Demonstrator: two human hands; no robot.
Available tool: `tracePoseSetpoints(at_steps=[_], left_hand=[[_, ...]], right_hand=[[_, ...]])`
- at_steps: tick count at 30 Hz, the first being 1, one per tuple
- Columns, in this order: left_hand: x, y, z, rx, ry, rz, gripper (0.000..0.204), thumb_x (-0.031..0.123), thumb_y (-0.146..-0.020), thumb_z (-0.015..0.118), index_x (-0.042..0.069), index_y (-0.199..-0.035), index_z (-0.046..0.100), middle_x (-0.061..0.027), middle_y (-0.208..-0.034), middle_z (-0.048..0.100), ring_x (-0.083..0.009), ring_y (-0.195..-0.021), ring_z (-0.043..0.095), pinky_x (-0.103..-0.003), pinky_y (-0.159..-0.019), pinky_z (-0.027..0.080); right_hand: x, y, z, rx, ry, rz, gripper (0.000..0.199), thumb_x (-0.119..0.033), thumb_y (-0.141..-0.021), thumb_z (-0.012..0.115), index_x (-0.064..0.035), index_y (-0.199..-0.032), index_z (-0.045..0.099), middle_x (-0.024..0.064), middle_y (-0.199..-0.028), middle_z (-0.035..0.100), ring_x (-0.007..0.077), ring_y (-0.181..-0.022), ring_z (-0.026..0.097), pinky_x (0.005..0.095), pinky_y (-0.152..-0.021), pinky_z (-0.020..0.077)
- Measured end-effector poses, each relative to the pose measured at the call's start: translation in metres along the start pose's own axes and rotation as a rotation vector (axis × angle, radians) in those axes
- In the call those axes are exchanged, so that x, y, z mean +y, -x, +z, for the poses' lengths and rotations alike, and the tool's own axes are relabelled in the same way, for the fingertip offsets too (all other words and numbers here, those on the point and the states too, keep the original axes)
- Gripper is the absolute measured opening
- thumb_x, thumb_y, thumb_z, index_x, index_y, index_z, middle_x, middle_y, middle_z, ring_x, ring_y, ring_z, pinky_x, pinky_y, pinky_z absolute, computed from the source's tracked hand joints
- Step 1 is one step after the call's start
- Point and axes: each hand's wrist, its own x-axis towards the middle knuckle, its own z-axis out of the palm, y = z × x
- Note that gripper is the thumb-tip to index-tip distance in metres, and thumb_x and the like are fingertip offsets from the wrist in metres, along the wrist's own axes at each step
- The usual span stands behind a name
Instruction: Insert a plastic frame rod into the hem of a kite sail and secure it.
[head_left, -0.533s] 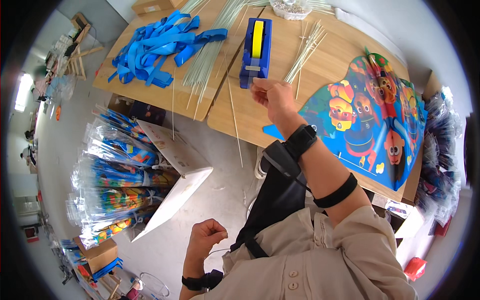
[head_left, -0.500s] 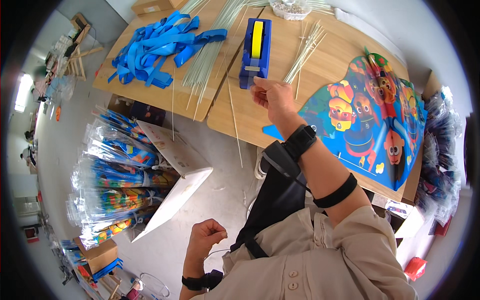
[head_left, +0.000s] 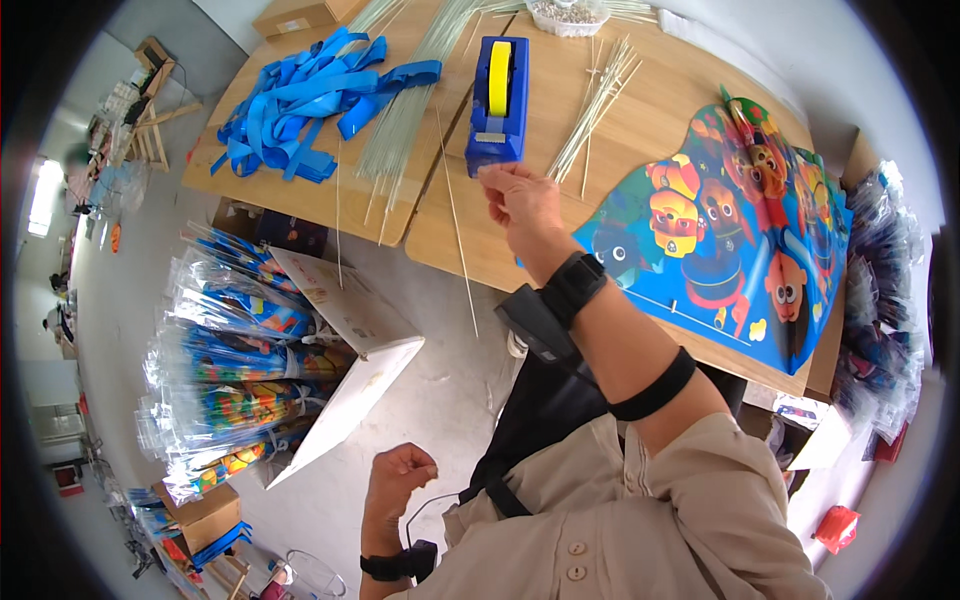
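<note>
My right hand (head_left: 522, 200) reaches over the wooden table (head_left: 640, 120), its thumb and fingertips pinched together right at the near end of a blue tape dispenser (head_left: 498, 105) holding a yellow roll. I cannot make out any tape between the fingers. A colourful cartoon-printed kite (head_left: 735, 250) lies flat just right of that hand. A single thin stick (head_left: 457, 220) lies left of it, overhanging the table edge. My left hand (head_left: 397, 480) hangs low beside my body, curled into a loose fist with nothing in it.
Blue ribbon strips (head_left: 305, 100) and bundles of thin sticks (head_left: 405, 110) cover the table's left part. More sticks (head_left: 598, 100) lie right of the dispenser. Packaged kites (head_left: 235, 370) are stacked on the floor at the left beside a white cardboard box (head_left: 360, 370).
My right hand has edged slightly left toward the dispenser's end. The left hand has barely moved.
</note>
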Motion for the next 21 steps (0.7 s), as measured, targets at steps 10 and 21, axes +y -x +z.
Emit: tracePoseSetpoints(at_steps=[10,21], left_hand=[[0.053,-0.026,-0.005,-0.008,-0.051,0.245,0.006,-0.004,-0.074,0.061,-0.001,-0.079,0.061,0.0009,-0.068,0.056,-0.0047,-0.061,0.048,-0.018,-0.057,0.037],[0.152,-0.076,0.081,-0.305,-0.579,0.658,0.005,-0.002,-0.076,0.061,-0.002,-0.08,0.059,-0.0012,-0.072,0.055,-0.0071,-0.064,0.047,-0.02,-0.06,0.038]], right_hand=[[-0.085,0.04,-0.174,-0.125,-0.104,-0.216,0.011,-0.002,-0.075,0.067,-0.0074,-0.068,0.06,0.0001,-0.063,0.051,0.0089,-0.058,0.047,0.0226,-0.051,0.037],[-0.08,0.172,-0.377,0.276,-0.226,-0.299,0.01,0.003,-0.074,0.059,-0.0061,-0.074,0.054,-0.0001,-0.067,0.049,0.0066,-0.056,0.041,0.0195,-0.048,0.0311]])
